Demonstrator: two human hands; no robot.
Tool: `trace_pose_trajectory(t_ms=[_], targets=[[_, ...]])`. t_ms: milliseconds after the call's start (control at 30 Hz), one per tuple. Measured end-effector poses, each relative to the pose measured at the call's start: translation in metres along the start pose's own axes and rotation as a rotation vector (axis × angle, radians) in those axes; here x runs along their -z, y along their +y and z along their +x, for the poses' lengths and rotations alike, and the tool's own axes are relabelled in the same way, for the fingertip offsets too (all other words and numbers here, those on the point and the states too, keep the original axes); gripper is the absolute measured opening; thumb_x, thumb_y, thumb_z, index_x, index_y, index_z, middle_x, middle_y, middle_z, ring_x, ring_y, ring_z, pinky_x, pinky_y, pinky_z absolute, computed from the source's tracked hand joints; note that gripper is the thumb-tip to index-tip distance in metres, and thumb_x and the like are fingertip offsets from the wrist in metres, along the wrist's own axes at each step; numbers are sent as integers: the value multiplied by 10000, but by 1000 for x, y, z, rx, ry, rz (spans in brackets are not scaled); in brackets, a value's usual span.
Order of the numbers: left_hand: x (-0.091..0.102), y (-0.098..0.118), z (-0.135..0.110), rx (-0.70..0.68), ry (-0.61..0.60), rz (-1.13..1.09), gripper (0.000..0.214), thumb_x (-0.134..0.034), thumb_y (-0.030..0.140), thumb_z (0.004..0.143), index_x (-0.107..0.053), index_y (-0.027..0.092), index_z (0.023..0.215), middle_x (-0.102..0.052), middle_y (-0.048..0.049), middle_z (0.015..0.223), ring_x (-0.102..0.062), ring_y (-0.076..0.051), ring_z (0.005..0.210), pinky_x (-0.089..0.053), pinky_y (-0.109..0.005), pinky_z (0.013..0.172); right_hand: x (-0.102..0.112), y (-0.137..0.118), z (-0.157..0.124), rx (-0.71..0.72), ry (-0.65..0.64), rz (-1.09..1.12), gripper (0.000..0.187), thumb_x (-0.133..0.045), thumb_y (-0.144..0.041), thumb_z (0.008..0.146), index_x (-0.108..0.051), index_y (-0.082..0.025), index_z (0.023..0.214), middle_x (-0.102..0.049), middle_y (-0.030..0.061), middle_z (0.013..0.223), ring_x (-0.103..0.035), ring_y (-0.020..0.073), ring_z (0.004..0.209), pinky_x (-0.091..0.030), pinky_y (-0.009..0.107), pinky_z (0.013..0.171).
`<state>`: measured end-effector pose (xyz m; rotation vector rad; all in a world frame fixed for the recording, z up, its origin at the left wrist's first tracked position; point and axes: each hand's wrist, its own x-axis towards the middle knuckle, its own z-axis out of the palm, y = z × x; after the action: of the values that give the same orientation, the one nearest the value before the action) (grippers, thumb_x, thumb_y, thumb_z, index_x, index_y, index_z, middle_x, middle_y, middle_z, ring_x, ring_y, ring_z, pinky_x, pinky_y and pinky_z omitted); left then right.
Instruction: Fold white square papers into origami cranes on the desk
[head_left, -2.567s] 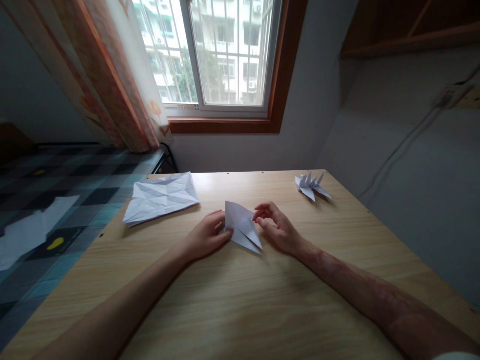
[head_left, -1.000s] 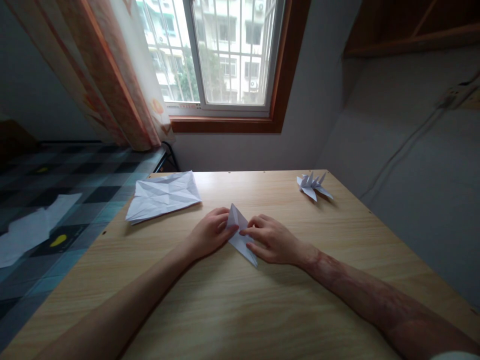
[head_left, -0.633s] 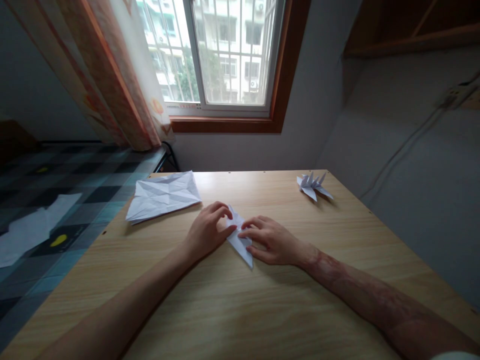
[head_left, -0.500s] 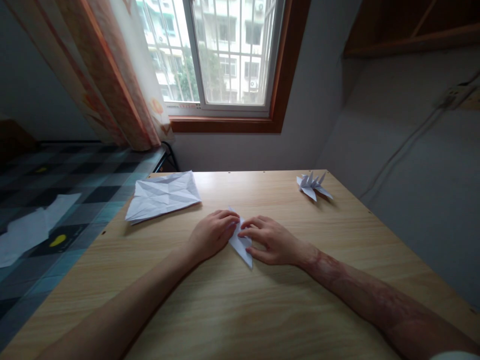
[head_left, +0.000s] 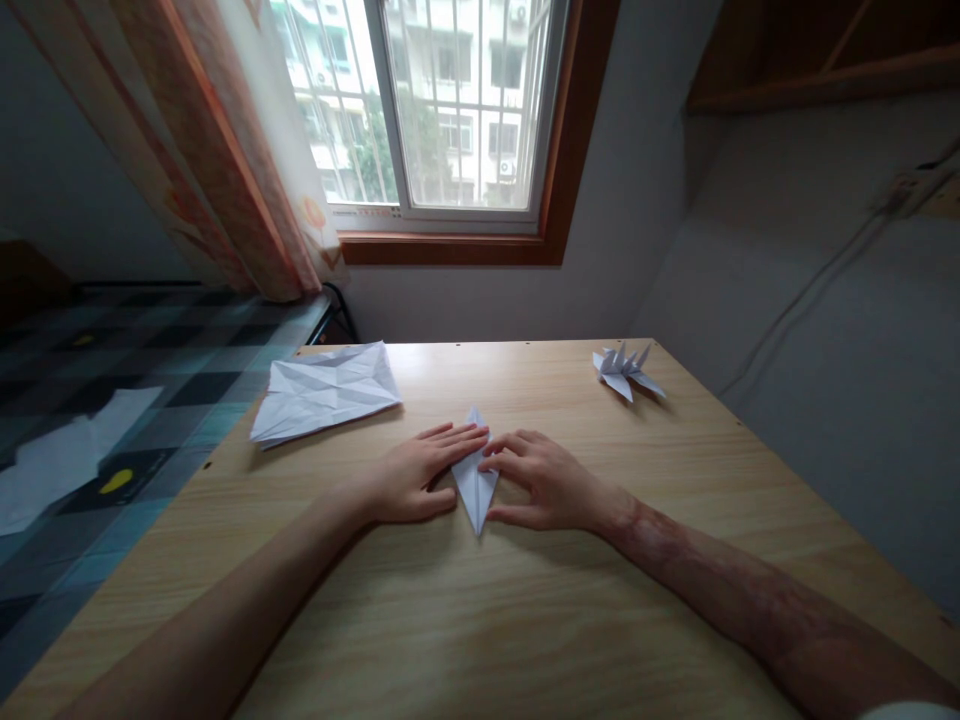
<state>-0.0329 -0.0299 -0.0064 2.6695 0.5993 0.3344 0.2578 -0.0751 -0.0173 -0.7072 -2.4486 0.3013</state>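
Observation:
A small folded white paper [head_left: 475,487], a narrow kite shape with points toward and away from me, lies flat on the wooden table [head_left: 525,600]. My left hand [head_left: 416,475] lies flat with its fingers stretched out, fingertips pressing the paper's upper left edge. My right hand [head_left: 544,480] rests on the paper's right side, fingers spread and slightly bent, fingertips on the fold. Neither hand lifts the paper.
A creased, unfolded white sheet [head_left: 322,392] lies at the table's far left. A finished spiky origami piece [head_left: 625,370] sits at the far right corner. Walls close off the far and right sides; a bed with a checked cover [head_left: 112,400] stands left.
The paper flap that stood up has been folded down flat into a narrower shape. My left hand has gone from curled fingers to flat; my right hand has slid inward onto the paper.

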Motion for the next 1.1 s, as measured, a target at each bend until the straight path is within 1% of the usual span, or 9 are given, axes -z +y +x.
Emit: trace_pose_trajectory(t_ms=[100, 367, 433, 533, 600, 733, 867, 967, 1100], targets=[[0, 3, 0, -15, -2, 3, 1010, -760, 268, 873, -312, 339, 1776, -354, -75, 1821, -377, -345, 1677, -237, -564, 1414, -1, 1, 0, -5, 8, -12, 505, -833, -574, 959, -697, -247, 1320, -720, 135, 1380, -681, 323, 1289, -537, 500, 1129], [1, 6, 1, -16, 43, 2, 846, -729, 294, 968, -396, 379, 1741, -444, -53, 1777, -456, -323, 1637, -285, -558, 1402, -1, 1, 0, -17, 11, -25, 460, -814, -545, 980, -691, -243, 1304, -731, 136, 1346, -690, 320, 1228, -549, 500, 1088], [0, 6, 1, -12, 65, -6, 762, -694, 293, 1013, -434, 396, 1722, -475, -38, 1759, -478, -308, 1624, -302, -548, 1398, 0, 1, 1, -12, 15, -17, 515, -843, -569, 949, -684, -245, 1317, -727, 142, 1356, -690, 326, 1233, -548, 507, 1091], [-3, 5, 3, 22, 100, 10, 617, -620, 292, 1085, -505, 405, 1680, -521, -25, 1730, -505, -280, 1608, -325, -537, 1392, -1, 1, 1, 0, 16, -6, 670, -890, -634, 879, -658, -247, 1374, -713, 153, 1403, -681, 345, 1271, -538, 523, 1115], [-4, 5, 3, 43, 111, 26, 557, -570, 293, 1121, -529, 405, 1665, -531, -20, 1724, -505, -265, 1608, -328, -534, 1392, -1, 1, 0, -3, 14, -8, 703, -892, -639, 874, -644, -247, 1402, -712, 155, 1413, -677, 349, 1286, -532, 527, 1128], [-5, 5, 3, 38, 90, 44, 582, -564, 312, 1124, -483, 405, 1693, -496, -24, 1747, -479, -275, 1626, -323, -551, 1393, -1, -1, 0, -17, 21, -27, 592, -857, -599, 926, -661, -245, 1358, -715, 150, 1403, -678, 339, 1281, -537, 518, 1122], [-4, 4, 1, 12, 87, 33, 700, -624, 256, 1055, -445, 402, 1715, -474, -31, 1760, -472, -298, 1629, -331, -557, 1390, -1, -1, 0, -11, 22, -34, 522, -843, -560, 948, -672, -251, 1333, -721, 148, 1373, -685, 336, 1263, -542, 517, 1111], [-4, 3, 0, 3, 89, 29, 761, -625, 212, 1007, -432, 367, 1727, -469, -48, 1766, -468, -308, 1631, -338, -542, 1390, -1, -1, 0, -10, 15, -35, 484, -830, -524, 962, -675, -248, 1328, -728, 142, 1353, -693, 331, 1243, -548, 513, 1102], [-4, 4, -1, -4, 111, 5, 630, -522, 215, 1060, -508, 317, 1682, -521, -70, 1733, -515, -306, 1597, -389, -511, 1365, 0, -1, 1, -22, 1, -45, 382, -779, -452, 1008, -683, -244, 1314, -734, 134, 1347, -692, 321, 1233, -549, 506, 1101]])
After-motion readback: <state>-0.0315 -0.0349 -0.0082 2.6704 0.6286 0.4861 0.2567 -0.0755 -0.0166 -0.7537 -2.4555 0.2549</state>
